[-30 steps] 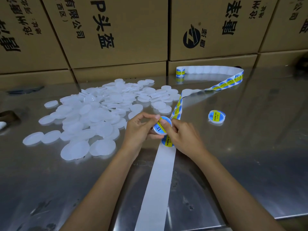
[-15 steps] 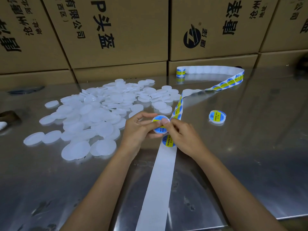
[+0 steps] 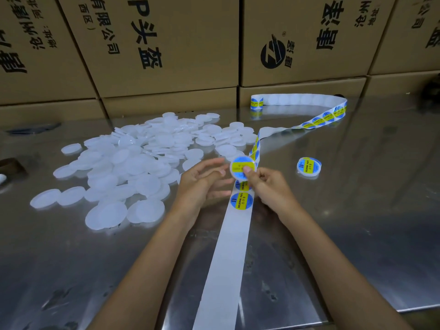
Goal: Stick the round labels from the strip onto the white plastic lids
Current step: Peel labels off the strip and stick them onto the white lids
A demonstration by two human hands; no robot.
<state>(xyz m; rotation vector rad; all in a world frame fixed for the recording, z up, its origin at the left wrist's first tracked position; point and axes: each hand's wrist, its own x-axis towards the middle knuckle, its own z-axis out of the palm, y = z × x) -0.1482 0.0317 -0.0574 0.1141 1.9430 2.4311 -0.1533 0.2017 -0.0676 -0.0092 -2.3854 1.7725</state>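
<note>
A pile of white lids (image 3: 133, 163) spreads over the steel counter (image 3: 357, 210) to the left of the label strip (image 3: 223, 258), some stacked, others lying singly at the pile's near edge. Just left of the strip, the person's left hand (image 3: 202, 184) hovers with its grip released, fingers loosely spread and holding nothing. The strip runs up the middle of the counter from the near edge, bare backing paper in front, with blue-and-yellow round labels (image 3: 241, 200) beginning under the hands. Directly above the strip, the right hand (image 3: 269, 186) grasps a labelled lid (image 3: 242, 168), thumb pressed on its face. Right of the strip, apart from it, a finished lid (image 3: 308, 166) lies flat on the counter. Beyond, the strip curls away toward brown cardboard boxes (image 3: 166, 44) stacked along the counter's far edge.
</note>
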